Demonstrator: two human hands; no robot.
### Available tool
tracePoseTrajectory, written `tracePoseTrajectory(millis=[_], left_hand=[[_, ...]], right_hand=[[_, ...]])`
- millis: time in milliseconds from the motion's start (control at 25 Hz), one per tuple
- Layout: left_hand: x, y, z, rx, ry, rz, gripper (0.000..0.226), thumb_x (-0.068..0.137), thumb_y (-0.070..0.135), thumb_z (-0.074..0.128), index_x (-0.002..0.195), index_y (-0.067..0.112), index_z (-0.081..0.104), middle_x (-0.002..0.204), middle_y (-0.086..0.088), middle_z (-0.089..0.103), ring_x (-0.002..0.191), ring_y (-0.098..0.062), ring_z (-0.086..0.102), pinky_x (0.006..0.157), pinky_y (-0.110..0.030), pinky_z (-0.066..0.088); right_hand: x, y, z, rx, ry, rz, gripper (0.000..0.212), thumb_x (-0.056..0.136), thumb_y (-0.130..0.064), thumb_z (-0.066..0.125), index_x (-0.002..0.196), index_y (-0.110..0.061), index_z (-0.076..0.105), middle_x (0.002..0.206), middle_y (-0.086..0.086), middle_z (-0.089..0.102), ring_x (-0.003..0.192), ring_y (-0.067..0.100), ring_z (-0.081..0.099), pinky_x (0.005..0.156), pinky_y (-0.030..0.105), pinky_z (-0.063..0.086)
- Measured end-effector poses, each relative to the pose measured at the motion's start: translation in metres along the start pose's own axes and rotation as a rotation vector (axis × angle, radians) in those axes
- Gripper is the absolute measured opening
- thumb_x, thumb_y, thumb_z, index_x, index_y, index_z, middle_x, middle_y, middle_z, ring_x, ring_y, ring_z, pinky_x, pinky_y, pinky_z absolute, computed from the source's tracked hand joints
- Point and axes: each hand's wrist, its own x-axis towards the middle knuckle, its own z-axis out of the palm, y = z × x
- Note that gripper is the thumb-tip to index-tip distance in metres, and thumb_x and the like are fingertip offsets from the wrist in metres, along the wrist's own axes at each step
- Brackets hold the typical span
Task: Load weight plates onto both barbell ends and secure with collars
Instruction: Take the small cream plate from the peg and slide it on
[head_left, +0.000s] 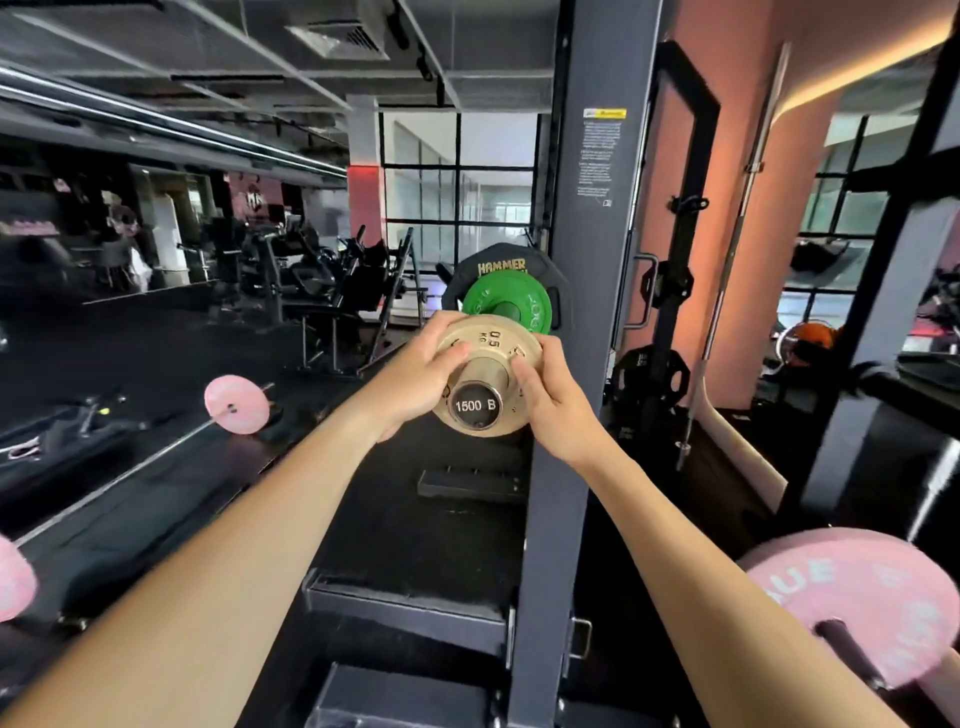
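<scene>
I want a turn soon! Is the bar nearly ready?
Partly. The black plate and green round plate already sit on the steel barbell sleeve. Both hands, left hand and right hand, grip the small tan metal plate, sliding it on. No collar shows; the other end is out of view.

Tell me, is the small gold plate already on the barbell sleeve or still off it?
On: the barbell sleeve passes through the gold plate.
</scene>
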Motion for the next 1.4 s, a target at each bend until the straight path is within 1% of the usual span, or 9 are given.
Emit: tracePoseTrajectory(millis=[120,320,440,600,760,880,960,1120,1400], left_hand=[[0.029,-0.017,0.002,-0.029,-0.014,-0.002,0.032,0.106,0.017,0.044,0.131,0.036,0.049,0.127,0.006,0.060,0.120,-0.011,0.057,0.093,-0.027,0.051],[0.080,-0.046,0.005,-0.051,-0.052,0.003,0.045,0.105,0.011,0.041,0.137,0.042,0.048,0.132,0.012,0.057,0.118,-0.002,0.054,0.084,-0.016,0.049],[0.122,-0.066,0.014,-0.002,-0.008,0.059,0.044,0.104,0.007,0.042,0.135,0.038,0.048,0.133,0.008,0.056,0.120,-0.003,0.053,0.083,-0.003,0.045],[0.169,-0.095,0.023,0.011,0.042,0.094,0.044,0.101,0.002,0.046,0.133,0.031,0.049,0.135,0.004,0.057,0.123,-0.007,0.053,0.092,-0.003,0.039],[0.200,-0.114,0.027,-0.001,0.076,0.092,0.041,0.099,0.005,0.052,0.136,0.023,0.052,0.126,0.010,0.060,0.113,0.005,0.056,0.089,-0.003,0.040],[0.215,-0.126,0.027,-0.032,0.129,0.067,0.036,0.096,0.011,0.062,0.131,0.021,0.058,0.121,0.005,0.067,0.112,-0.008,0.063,0.098,-0.024,0.048],[0.220,-0.130,0.027,-0.070,0.191,0.061,0.032,0.090,0.012,0.071,0.121,0.017,0.062,0.108,-0.001,0.070,0.101,-0.019,0.068,0.093,-0.031,0.055],[0.225,-0.136,0.023,0.021,0.304,0.073,0.036,0.080,0.014,0.083,0.110,0.015,0.064,0.090,0.000,0.060,0.076,-0.014,0.057,0.068,-0.013,0.049],[0.234,-0.155,0.025,0.187,0.268,0.036,0.041,0.074,0.029,0.084,0.101,0.034,0.054,0.095,-0.001,0.061,0.088,-0.021,0.058,0.075,-0.035,0.050]], right_hand=[[0.024,0.018,-0.003,-0.030,0.012,0.041,0.011,0.110,-0.025,0.041,0.119,-0.023,0.045,0.108,-0.018,0.057,0.095,-0.012,0.054,0.085,0.006,0.040],[0.069,0.058,-0.008,-0.022,0.026,0.030,0.010,0.110,-0.025,0.041,0.119,-0.022,0.045,0.108,-0.017,0.059,0.092,-0.016,0.055,0.078,0.000,0.039],[0.103,0.089,-0.012,-0.029,0.041,-0.002,0.007,0.110,-0.023,0.040,0.115,-0.021,0.044,0.108,-0.012,0.059,0.098,-0.006,0.056,0.082,0.007,0.040],[0.146,0.125,-0.016,-0.074,0.046,-0.013,0.013,0.109,-0.025,0.040,0.114,-0.013,0.045,0.112,0.008,0.062,0.100,0.018,0.057,0.079,0.009,0.041],[0.167,0.146,-0.018,-0.113,0.073,0.010,0.016,0.108,-0.027,0.043,0.114,-0.012,0.047,0.109,0.013,0.064,0.100,0.027,0.057,0.082,0.021,0.045],[0.178,0.156,-0.019,-0.232,0.153,-0.013,0.019,0.106,-0.031,0.048,0.114,-0.014,0.054,0.102,0.007,0.062,0.100,0.025,0.054,0.088,0.036,0.044],[0.182,0.161,-0.019,-0.322,0.238,-0.012,0.024,0.103,-0.035,0.056,0.118,-0.016,0.059,0.098,0.005,0.057,0.099,0.022,0.050,0.083,0.032,0.039],[0.187,0.167,-0.015,-0.344,0.402,-0.008,0.037,0.095,-0.041,0.067,0.125,-0.019,0.061,0.103,0.001,0.051,0.105,0.016,0.043,0.088,0.026,0.038],[0.197,0.168,-0.008,-0.340,0.488,-0.005,0.039,0.092,-0.021,0.072,0.128,-0.018,0.060,0.119,0.004,0.043,0.115,0.024,0.044,0.095,0.034,0.044]])
